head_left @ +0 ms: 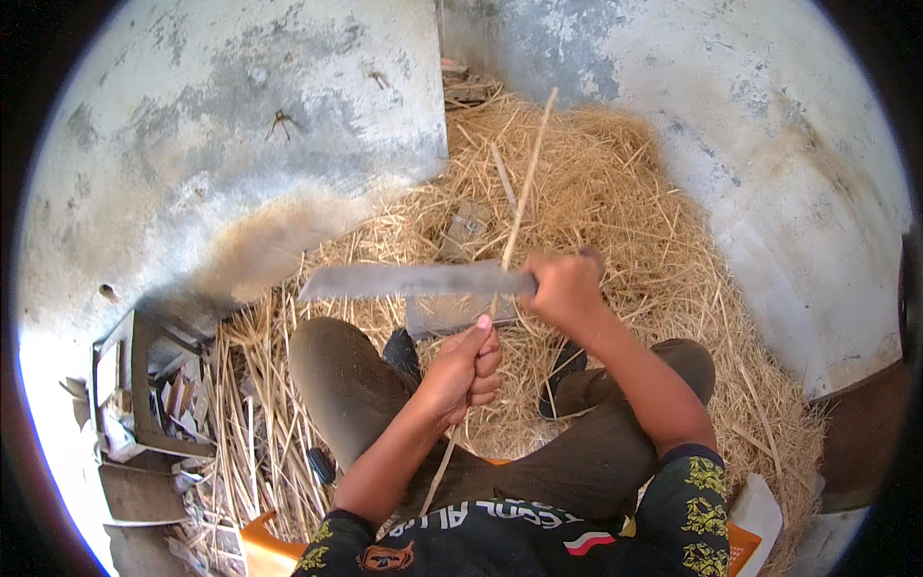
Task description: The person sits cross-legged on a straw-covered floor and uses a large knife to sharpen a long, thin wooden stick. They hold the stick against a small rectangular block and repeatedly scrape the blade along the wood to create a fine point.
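My left grip [461,377] is curled tight around a pale stick [531,178], thumb laid along it, as my right grip [567,291] wraps the handle of a long knife [404,281] above a floor deep in straw-coloured shavings [625,183]. The stick's long axis runs from near my lap, through my left fist, and away from me, leaning to the right toward its far end. The knife lies nearly square to it, its blade pointing left and crossing over the stick just beyond my left thumb; whether the edge touches, I cannot tell. My left hand is the nearer one, already on the stick, while my right sits just to the right of it and farther from my body. Beneath the crossing, a grey slab [433,313] shows between my bent knees [332,370].
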`<state>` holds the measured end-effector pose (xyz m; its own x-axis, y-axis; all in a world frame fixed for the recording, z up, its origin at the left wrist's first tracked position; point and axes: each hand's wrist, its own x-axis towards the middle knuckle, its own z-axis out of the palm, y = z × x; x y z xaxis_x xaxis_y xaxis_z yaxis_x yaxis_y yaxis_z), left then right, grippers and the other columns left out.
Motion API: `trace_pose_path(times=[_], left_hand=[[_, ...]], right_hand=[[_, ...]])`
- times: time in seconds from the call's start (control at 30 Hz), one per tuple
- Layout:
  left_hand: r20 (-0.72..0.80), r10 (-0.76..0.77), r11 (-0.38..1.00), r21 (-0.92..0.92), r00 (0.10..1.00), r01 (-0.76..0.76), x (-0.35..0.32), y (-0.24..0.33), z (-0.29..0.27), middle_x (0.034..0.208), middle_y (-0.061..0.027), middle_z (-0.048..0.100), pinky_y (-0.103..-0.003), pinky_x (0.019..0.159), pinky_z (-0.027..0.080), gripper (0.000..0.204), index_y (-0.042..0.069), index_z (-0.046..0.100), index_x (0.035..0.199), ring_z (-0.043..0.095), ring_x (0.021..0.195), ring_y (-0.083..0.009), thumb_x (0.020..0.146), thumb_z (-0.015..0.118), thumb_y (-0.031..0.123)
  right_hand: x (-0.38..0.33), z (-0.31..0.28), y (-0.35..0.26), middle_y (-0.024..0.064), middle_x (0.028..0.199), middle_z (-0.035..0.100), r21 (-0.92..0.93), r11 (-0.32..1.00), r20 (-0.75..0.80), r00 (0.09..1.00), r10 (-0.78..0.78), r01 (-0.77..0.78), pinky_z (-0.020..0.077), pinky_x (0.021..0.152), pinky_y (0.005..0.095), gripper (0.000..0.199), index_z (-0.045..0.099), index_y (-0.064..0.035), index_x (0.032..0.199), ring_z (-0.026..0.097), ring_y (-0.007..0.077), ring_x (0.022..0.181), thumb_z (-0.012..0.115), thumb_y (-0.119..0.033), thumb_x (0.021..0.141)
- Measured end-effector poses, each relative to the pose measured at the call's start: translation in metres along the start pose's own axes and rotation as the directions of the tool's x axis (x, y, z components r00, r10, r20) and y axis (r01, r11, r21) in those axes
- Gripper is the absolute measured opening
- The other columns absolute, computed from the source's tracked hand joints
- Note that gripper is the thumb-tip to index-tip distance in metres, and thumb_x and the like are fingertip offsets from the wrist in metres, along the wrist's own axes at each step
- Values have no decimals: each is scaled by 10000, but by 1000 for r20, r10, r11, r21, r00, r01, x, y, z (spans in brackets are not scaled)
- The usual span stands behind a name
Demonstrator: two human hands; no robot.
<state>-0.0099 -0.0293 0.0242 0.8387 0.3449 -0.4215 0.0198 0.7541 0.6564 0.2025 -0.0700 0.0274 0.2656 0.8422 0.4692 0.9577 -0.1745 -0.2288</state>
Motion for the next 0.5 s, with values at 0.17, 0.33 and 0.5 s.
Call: trace_pose_path(times=[0.17, 0.33, 0.5], left_hand=[[-2, -14, 999, -49, 1000, 14, 9, 1, -6, 595, 90, 240, -232, 385, 112, 386, 190, 378, 788, 170, 434, -36, 1068, 415, 453], [11, 18, 996, -90, 1000, -17, 8, 0, -8, 598, 92, 234, -230, 384, 113, 383, 185, 382, 797, 170, 436, -34, 1068, 417, 452], [32, 46, 995, -86, 998, -44, 14, 2, -10, 603, 92, 235, -224, 377, 121, 378, 182, 384, 802, 172, 437, -32, 1070, 417, 447]], right_hand=[[8, 15, 8, 135, 687, 684, -39, 999, 9, 1000, 14, -14, 538, 604, 440, 123, 692, -94, 766, 683, 326, 625, 723, -200, 713], [-10, 9, -16, 152, 670, 674, -65, 997, 58, 998, -40, 44, 543, 600, 440, 139, 690, -70, 750, 685, 338, 631, 724, -199, 711], [9, 19, 5, 165, 638, 658, -43, 996, 23, 997, 79, -78, 543, 594, 444, 155, 677, -64, 748, 680, 338, 611, 727, -206, 711]])
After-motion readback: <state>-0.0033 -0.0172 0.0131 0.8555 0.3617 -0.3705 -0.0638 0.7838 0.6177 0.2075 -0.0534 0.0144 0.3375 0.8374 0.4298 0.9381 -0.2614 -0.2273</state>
